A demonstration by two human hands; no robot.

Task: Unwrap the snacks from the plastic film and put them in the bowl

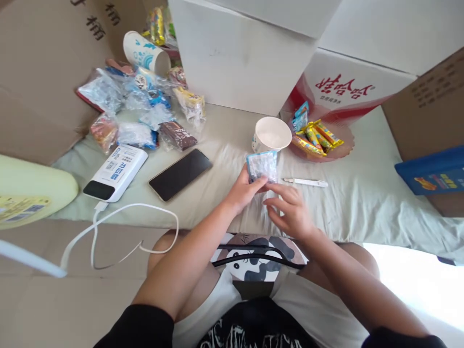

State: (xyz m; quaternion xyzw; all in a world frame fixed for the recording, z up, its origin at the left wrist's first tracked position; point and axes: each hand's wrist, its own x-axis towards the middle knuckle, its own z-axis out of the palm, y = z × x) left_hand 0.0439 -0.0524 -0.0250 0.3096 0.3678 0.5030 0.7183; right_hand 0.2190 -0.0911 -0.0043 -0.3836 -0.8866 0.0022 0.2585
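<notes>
You are sitting at a pale cloth-covered surface (224, 145) hemmed in by cardboard boxes (43, 82) and a white box (239, 58). Your left hand (243, 189) is closed around the lower edge of a small blue-edged packet (262, 165), holding it upright just in front of the white paper cup (271, 134). Your right hand (290, 210) sits just below it, fingers half curled, the fingertips (276, 189) close to the packet's bottom corner; I cannot tell whether they are actually touching it.

To handle the packet well, I would keep the left-hand grip low and firm so the clear middle stays free, and pinch with the right thumb and forefinger at one corner only. Work over the cloth, not over the cup, so the cup is not knocked over. The small white tool (306, 182) lies just to the right, within easy reach if fingers slip. The tray of sweets (319, 137) is beside the cup, and the phone (180, 174), the power bank (116, 171) and the heap of wrappers (145, 111) lie well off to the left.
</notes>
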